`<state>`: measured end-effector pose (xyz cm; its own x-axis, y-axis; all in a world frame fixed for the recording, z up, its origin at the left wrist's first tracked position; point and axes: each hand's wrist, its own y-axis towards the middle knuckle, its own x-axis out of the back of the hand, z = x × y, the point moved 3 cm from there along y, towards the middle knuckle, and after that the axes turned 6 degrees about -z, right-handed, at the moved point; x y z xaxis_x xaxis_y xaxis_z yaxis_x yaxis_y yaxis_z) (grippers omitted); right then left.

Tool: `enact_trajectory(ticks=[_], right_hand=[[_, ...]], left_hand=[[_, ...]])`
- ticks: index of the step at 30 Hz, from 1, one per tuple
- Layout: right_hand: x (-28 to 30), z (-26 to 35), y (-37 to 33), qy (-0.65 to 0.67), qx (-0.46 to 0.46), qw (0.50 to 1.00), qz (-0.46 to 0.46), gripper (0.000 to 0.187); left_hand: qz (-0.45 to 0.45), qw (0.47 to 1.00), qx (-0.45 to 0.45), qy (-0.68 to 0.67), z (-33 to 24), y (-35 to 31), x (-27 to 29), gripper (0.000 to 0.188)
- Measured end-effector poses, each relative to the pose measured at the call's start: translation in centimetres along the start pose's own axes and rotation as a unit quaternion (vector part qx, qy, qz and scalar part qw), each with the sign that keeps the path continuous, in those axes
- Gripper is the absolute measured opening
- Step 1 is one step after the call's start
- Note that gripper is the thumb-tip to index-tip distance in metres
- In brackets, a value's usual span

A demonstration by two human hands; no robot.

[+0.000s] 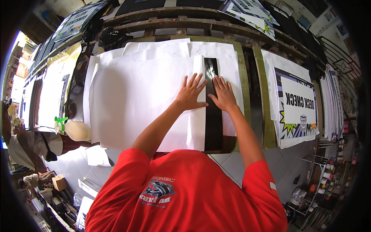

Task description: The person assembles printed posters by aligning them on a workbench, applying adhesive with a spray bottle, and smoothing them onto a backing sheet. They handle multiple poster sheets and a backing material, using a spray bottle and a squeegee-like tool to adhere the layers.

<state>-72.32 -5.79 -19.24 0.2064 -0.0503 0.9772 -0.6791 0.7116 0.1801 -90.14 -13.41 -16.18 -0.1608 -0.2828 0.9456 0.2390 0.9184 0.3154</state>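
A large white sheet [143,104] lies flat on the table in front of me, over other white sheets [228,54]. Along its right edge runs a long glossy black strip [213,127]. My left hand [189,92] presses flat on the white sheet by that edge, fingers spread, its thumb reaching the strip. With its fingers stretched out, my right hand [223,94] rests across the strip's right side. Neither hand grips anything.
Right of me, a printed sign board [297,104] lies on white sheets. A spray bottle [77,129] with a green head stands at left, near a co-worker [31,149]. Wooden slats [162,25] with more printed boards [249,15] are beyond. A rack [320,181] stands lower right.
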Motion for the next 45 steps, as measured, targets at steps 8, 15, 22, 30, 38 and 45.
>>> enact_trajectory(ticks=[8, 15, 22, 30, 38, 45], right_hand=[[0.1, -0.1, -0.3, -0.014, -0.003, 1.0, -0.004, 0.08], [0.3, 0.0, -0.2, -0.015, -0.002, 1.0, -0.003, 0.08], [0.2, -0.1, -0.3, -0.012, -0.006, 1.0, -0.005, 0.079], [0.3, -0.2, -0.3, 0.005, -0.008, 1.0, -0.008, 0.077], [-0.4, -1.2, 0.1, 0.133, -0.025, 0.991, -0.008, 0.064], [-0.6, -5.4, -0.2, 0.356, -0.128, 0.896, -0.234, 0.055]], left_hand=[[0.117, 0.989, 0.084, -0.014, 0.5, -0.8, -0.4, 0.104], [0.119, 0.988, 0.102, -0.011, 1.3, -1.7, -0.2, 0.104], [0.129, 0.985, 0.111, 0.001, 2.0, -2.4, 0.4, 0.102], [0.121, 0.989, 0.091, -0.001, 2.6, -2.7, 0.4, 0.104], [0.119, 0.989, 0.088, 0.005, 2.7, -2.9, 0.4, 0.104], [0.104, 0.991, 0.081, -0.014, 2.7, -2.4, 0.2, 0.106]])
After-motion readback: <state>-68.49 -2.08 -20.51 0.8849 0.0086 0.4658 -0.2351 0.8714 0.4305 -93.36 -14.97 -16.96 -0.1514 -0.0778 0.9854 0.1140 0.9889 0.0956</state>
